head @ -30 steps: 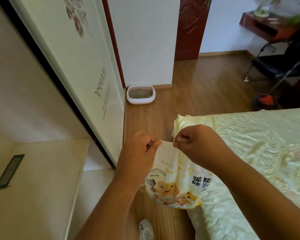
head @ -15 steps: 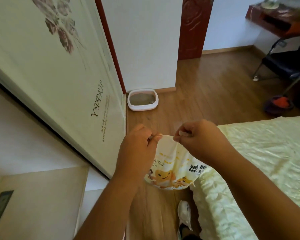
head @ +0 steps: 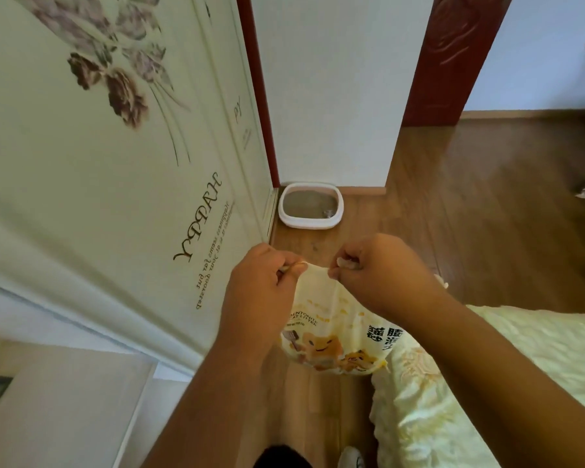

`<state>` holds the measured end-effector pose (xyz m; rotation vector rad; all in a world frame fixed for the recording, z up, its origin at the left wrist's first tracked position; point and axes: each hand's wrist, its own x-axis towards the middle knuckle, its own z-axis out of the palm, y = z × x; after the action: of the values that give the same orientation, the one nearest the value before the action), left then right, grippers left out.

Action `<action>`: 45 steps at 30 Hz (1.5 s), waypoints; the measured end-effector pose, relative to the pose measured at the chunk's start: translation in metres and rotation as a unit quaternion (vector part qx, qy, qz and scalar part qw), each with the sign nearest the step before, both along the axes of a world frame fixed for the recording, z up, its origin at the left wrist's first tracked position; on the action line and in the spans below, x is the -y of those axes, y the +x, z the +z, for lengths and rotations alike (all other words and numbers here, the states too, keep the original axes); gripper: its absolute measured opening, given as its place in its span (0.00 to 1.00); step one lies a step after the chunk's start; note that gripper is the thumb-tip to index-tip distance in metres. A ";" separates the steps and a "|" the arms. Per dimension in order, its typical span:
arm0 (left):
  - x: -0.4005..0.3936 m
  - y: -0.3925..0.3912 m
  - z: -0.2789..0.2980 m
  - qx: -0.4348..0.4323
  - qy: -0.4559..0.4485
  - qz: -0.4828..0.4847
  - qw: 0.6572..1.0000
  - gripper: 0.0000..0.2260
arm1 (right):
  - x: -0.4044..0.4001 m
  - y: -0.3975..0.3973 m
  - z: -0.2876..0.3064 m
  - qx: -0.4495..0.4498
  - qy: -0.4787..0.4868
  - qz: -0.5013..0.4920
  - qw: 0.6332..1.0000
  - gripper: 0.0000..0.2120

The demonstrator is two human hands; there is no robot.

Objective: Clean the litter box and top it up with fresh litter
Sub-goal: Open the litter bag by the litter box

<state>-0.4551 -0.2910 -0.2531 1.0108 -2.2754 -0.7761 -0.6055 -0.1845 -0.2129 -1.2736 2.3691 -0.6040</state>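
Observation:
A yellow-white bag of bentonite cat litter (head: pixel 331 329) with cartoon cats printed on it hangs in front of me. My left hand (head: pixel 260 292) pinches its top edge on the left. My right hand (head: pixel 379 271) pinches the same edge on the right, and the edge is stretched between them. Ahead on the wooden floor, against the white wall, stands the white litter box (head: pixel 310 206). It holds grey litter with a small clump near its right corner.
A wardrobe door with flower prints (head: pixel 122 157) runs along the left. A bed with a pale yellow cover (head: pixel 487 383) is at the lower right. A dark red door (head: pixel 453 55) stands past the wall. Wooden floor (head: pixel 470 214) stretches to the right. A shoe (head: pixel 350 459) shows below.
I have walked forward along the wardrobe, so the litter box is nearer. Both hands keep pinching the bag's top edge as before.

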 end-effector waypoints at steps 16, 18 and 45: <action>0.155 -0.135 -0.016 -0.005 0.035 -0.084 0.996 0.04 | 0.136 -0.120 -0.011 -0.007 0.026 -0.074 0.997 0.08; 0.183 -0.151 -0.015 -0.002 0.032 -0.102 0.994 0.04 | 0.159 -0.133 -0.011 -0.006 0.023 -0.091 0.996 0.08; 0.403 -0.328 -0.069 0.117 0.058 -0.073 0.989 0.07 | 0.390 -0.321 -0.086 0.073 0.069 -0.062 0.993 0.09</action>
<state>-0.7836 -0.6941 -0.3220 1.0441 -2.5537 -0.9011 -0.9260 -0.5748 -0.2992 -0.9957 2.3357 -0.5410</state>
